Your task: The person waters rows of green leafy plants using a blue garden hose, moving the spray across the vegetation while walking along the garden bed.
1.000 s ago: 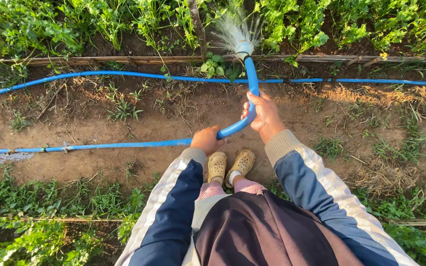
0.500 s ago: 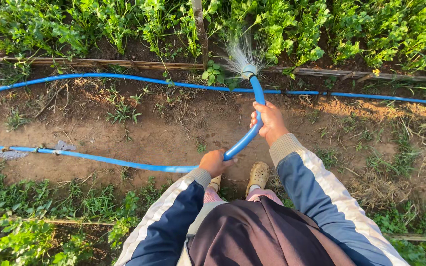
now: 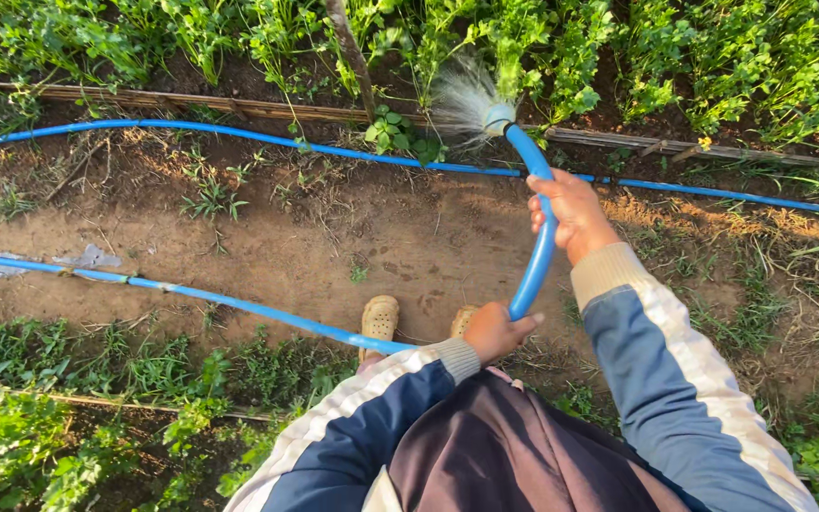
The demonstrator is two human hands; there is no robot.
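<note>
Both hands were closed on one item: blue hose [image 3: 535, 270], flexible, bent in an arc.

Right hand [image 3: 566, 210]: fingers wrapped fully round the hose at about 1 o'clock from my body, a little below the nozzle end.

Left hand [image 3: 495, 330]: curled shut round the same hose lower down, near 12 o'clock, just above my knees, thumb pointing right.

Nozzle [image 3: 499, 116]: pale fitting at the hose tip, aimed toward 11 o'clock, throwing a white fan of spray [image 3: 462, 93] into the green plants [image 3: 561, 47] of the bed beyond the wooden edging [image 3: 144, 98].

Hose run: from my left hand it trailed off to 9 o'clock across the bare dirt path [image 3: 334, 237]; a second length of blue hose [image 3: 239, 135] lay along the far edging from 10 to 3 o'clock.

Footwear: tan clogs [image 3: 379, 320] on the path, one mostly hidden behind my left hand.

Progress, as judged: water was reaching the bed straight ahead. Soil under the leaves there looked dark, though shade or wetting I could not tell. The near bed at 7 o'clock received no spray.
</note>
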